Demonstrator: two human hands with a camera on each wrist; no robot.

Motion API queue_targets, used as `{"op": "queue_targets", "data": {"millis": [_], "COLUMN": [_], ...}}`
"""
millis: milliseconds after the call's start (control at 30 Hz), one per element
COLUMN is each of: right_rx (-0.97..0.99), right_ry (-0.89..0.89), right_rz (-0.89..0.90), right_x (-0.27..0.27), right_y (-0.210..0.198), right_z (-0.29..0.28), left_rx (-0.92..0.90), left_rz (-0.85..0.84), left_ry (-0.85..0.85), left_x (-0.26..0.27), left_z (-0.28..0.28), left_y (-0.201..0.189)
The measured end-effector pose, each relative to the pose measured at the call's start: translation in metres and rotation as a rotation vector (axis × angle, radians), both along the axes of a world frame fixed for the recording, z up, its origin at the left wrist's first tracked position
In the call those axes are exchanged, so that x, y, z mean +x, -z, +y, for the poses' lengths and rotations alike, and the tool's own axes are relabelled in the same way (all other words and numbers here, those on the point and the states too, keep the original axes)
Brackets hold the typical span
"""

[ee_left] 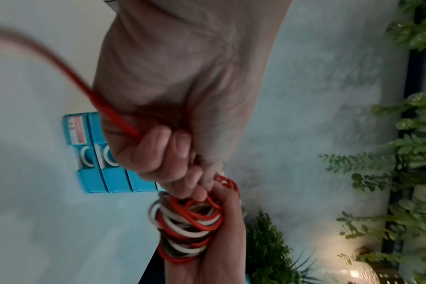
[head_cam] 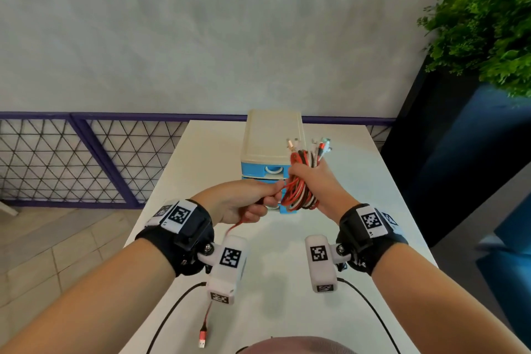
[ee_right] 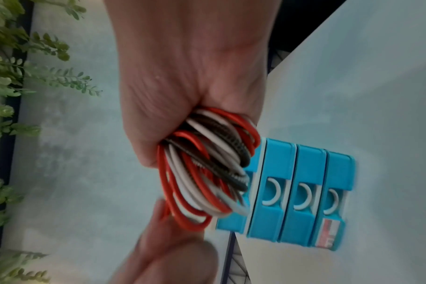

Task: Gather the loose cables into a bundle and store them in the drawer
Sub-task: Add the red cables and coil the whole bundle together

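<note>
My right hand (head_cam: 313, 181) grips a folded bundle of red, white and dark cables (head_cam: 301, 195), their plugs sticking up above the fist. The same cable bundle (ee_right: 207, 173) fills the right wrist view, and its loops (ee_left: 190, 224) show in the left wrist view. My left hand (head_cam: 253, 204) pinches one red cable (head_cam: 232, 230) beside the bundle; its tail hangs down to a red USB plug (head_cam: 203, 338). That red cable (ee_left: 105, 107) runs through the left fingers (ee_left: 163, 151). Behind both hands stands a small drawer unit (head_cam: 273, 138) with a cream top and blue drawers (ee_right: 302, 190), all closed.
The white table (head_cam: 359, 169) holds the drawer unit near its far edge. A purple mesh railing (head_cam: 86, 158) runs behind and to the left. A dark blue planter with green foliage (head_cam: 488, 23) stands at the right.
</note>
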State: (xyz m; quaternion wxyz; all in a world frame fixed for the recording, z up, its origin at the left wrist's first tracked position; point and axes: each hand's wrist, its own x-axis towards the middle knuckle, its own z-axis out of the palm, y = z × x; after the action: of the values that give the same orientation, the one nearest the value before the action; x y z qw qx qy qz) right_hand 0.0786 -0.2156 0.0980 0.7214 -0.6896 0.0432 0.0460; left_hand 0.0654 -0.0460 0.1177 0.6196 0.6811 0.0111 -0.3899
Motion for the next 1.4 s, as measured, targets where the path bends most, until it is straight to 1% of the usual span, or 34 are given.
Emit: {"op": "queue_targets", "data": {"millis": [67, 133, 200, 233, 267, 333, 400, 433, 500, 600, 667, 733, 800, 833, 900, 967, 1033, 1067, 1100, 1133, 1200, 1267, 1333, 1400], "right_rx": [0.032, 0.085, 0.155, 0.192, 0.221, 0.235, 0.173, 0.123, 0.004, -0.197, -0.233, -0.133, -0.003, 0.024, -0.008, -0.068, -0.088, -0.074, -0.053, -0.038, -0.063, -0.146, -0.205, -0.187], "right_ry": [0.116, 0.200, 0.212, 0.193, 0.161, 0.065, -0.062, -0.121, -0.208, -0.287, -0.334, -0.371, -0.367, -0.361, -0.353, -0.313, -0.267, -0.248, -0.228, -0.203, -0.122, -0.038, 0.023, 0.041], "right_rz": [-0.011, -0.001, 0.005, 0.009, 0.020, 0.065, 0.111, 0.120, 0.113, 0.068, 0.047, 0.063, 0.106, 0.120, 0.125, 0.134, 0.152, 0.158, 0.161, 0.160, 0.140, 0.098, 0.066, 0.049], "right_x": [0.005, 0.009, 0.011, 0.012, 0.011, 0.009, 0.006, 0.004, 0.001, -0.003, -0.007, -0.012, -0.016, -0.017, -0.019, -0.018, -0.016, -0.015, -0.013, -0.013, -0.011, -0.008, -0.007, -0.007], "right_y": [-0.004, -0.009, -0.013, -0.016, -0.018, -0.021, -0.024, -0.024, -0.025, -0.022, -0.017, -0.011, -0.007, -0.005, -0.005, -0.006, -0.009, -0.011, -0.012, -0.014, -0.015, -0.013, -0.010, -0.007], "right_z": [-0.011, -0.025, -0.036, -0.039, -0.041, -0.040, -0.036, -0.034, -0.029, -0.020, -0.013, -0.007, -0.005, -0.006, -0.009, -0.014, -0.022, -0.026, -0.030, -0.033, -0.037, -0.036, -0.032, -0.025], "left_rx": [-0.061, -0.082, -0.051, -0.019, 0.024, 0.166, 0.342, 0.401, 0.445, 0.454, 0.464, 0.445, 0.406, 0.403, 0.444, 0.518, 0.568, 0.579, 0.550, 0.473, 0.210, 0.007, -0.089, -0.133], "left_rz": [0.061, 0.120, 0.146, 0.126, 0.081, -0.112, -0.341, -0.422, -0.538, -0.683, -0.793, -0.863, -0.868, -0.867, -0.893, -0.919, -0.848, -0.782, -0.686, -0.558, -0.271, -0.073, 0.012, 0.028], "left_ry": [0.043, 0.106, 0.193, 0.235, 0.269, 0.321, 0.316, 0.289, 0.212, 0.137, 0.101, 0.058, 0.029, 0.025, 0.037, 0.000, -0.040, -0.025, -0.005, -0.002, -0.043, -0.111, -0.166, -0.193], "left_x": [-0.002, -0.006, -0.009, -0.010, -0.010, -0.009, -0.007, -0.005, 0.000, 0.007, 0.009, 0.010, 0.011, 0.010, 0.008, 0.009, 0.012, 0.014, 0.014, 0.014, 0.012, 0.010, 0.008, 0.004], "left_z": [0.009, 0.019, 0.028, 0.031, 0.032, 0.028, 0.021, 0.018, 0.011, 0.002, -0.003, -0.007, -0.009, -0.010, -0.011, -0.006, 0.003, 0.008, 0.014, 0.019, 0.027, 0.031, 0.028, 0.020], "left_y": [0.004, 0.008, 0.016, 0.019, 0.021, 0.021, 0.018, 0.017, 0.016, 0.012, 0.009, 0.009, 0.011, 0.011, 0.009, 0.009, 0.007, 0.005, 0.003, 0.001, -0.001, -0.002, -0.003, -0.006]}}
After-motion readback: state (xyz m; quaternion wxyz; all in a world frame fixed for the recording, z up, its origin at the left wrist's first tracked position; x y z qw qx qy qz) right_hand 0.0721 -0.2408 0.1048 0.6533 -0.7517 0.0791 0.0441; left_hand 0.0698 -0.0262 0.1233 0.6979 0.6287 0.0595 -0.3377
